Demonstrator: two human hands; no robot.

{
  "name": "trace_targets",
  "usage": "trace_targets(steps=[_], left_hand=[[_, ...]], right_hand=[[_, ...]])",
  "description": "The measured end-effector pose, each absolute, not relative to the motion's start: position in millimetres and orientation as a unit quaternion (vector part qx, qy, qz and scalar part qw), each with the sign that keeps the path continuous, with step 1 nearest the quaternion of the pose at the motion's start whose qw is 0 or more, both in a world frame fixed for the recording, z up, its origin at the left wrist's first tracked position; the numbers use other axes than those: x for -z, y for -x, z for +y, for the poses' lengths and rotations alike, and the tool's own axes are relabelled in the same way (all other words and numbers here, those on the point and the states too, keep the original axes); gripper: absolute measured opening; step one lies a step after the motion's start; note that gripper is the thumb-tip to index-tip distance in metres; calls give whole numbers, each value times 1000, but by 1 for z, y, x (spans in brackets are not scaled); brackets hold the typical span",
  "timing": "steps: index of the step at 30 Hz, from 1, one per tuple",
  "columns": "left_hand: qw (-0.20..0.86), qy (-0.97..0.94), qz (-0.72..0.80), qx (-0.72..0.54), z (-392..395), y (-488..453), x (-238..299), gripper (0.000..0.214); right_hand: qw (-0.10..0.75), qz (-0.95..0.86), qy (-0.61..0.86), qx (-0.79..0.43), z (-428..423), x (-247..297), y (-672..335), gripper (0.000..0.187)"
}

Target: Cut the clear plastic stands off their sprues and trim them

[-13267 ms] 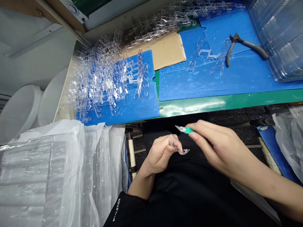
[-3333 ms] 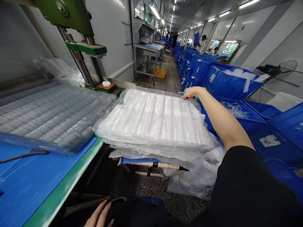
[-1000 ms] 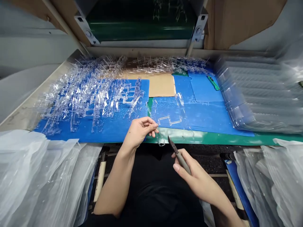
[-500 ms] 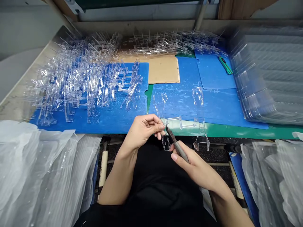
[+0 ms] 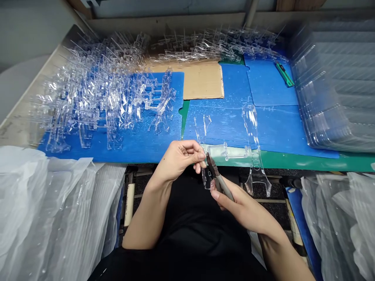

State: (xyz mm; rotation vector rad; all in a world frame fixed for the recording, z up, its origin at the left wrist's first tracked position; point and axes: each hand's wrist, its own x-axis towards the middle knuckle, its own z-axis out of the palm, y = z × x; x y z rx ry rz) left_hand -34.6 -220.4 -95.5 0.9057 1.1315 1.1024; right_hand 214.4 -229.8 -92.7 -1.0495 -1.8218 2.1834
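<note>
My left hand (image 5: 189,156) pinches one side of a clear plastic moulded part (image 5: 253,150), which has two long shaped pieces joined by a thin runner (image 5: 225,151). In my right hand (image 5: 231,197) is a pair of cutting pliers (image 5: 216,171) with grey handles. The plier jaws point up and away from me and lie beside the left piece, close to my left fingertips, where the runner meets it. Whether the jaws touch the plastic is too fine to tell. The far piece of the part stands out to the right, held by neither hand.
Many similar clear parts (image 5: 114,93) are heaped at the left, with more along the back (image 5: 205,45). A cardboard sheet (image 5: 203,82) and blue sheets (image 5: 216,121) cover the table. A green utility knife (image 5: 284,74) lies beside stacked clear trays (image 5: 336,86). White wrapping (image 5: 58,207) hangs at the left.
The right piece of the clear part has swung outward and tilted to the right, away from the left piece. Both hands stay almost in place; the view has shifted slightly.
</note>
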Motion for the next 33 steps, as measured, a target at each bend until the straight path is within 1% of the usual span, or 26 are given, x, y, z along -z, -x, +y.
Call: trace_targets(steps=[3,9,12,14,16,18,20,21,22,24,26,28,30,31,33], left_hand=[[616,-393,495,-470,-215,32,95,43],[607,-432,521,-417,-162,24,90,49],[597,-444,569,-351,-131,23,93,46],[564,-465,623,-279,-120,26,92,45],[477,-515,687,-190,-112,32,85,47],[314,-578,744,-119,-101,37,68,49],[159,-642,745,-86,-77,34,48,41],[124,-679,719,-76,-60,27,39,35],[127,-719,681,-64,-41,15,31,30],[222,-785,579,-13,-2,-20,22,30],[319,-793,517,45,26,-62,20,22],[373,-786,481,113,40,-100,20,16],[374,-797,440,176,39,-120,19,22],[361,-811,420,187,35,-122,16,25],[331,-839,409,142,20,-110,6,26]], right_hand=[[80,-542,340,-764,-230,100,-214,34],[186,-278,257,-907,-204,116,-199,41],[208,-204,232,-928,-191,124,-196,40],[220,-185,223,-932,-192,128,-201,39],[219,-166,207,-939,-202,130,-212,39],[202,-147,189,-950,-216,131,-227,39],[180,-135,162,-961,-230,131,-241,39],[172,-133,148,-965,-235,131,-247,39],[166,-136,134,-968,-239,132,-252,38],[160,-149,113,-969,-243,134,-259,39],[161,-163,109,-967,-244,137,-264,41],[164,-179,111,-964,-244,139,-269,42],[170,-199,119,-958,-245,139,-274,41],[175,-214,127,-953,-245,137,-276,40],[187,-258,154,-935,-246,133,-280,38]])
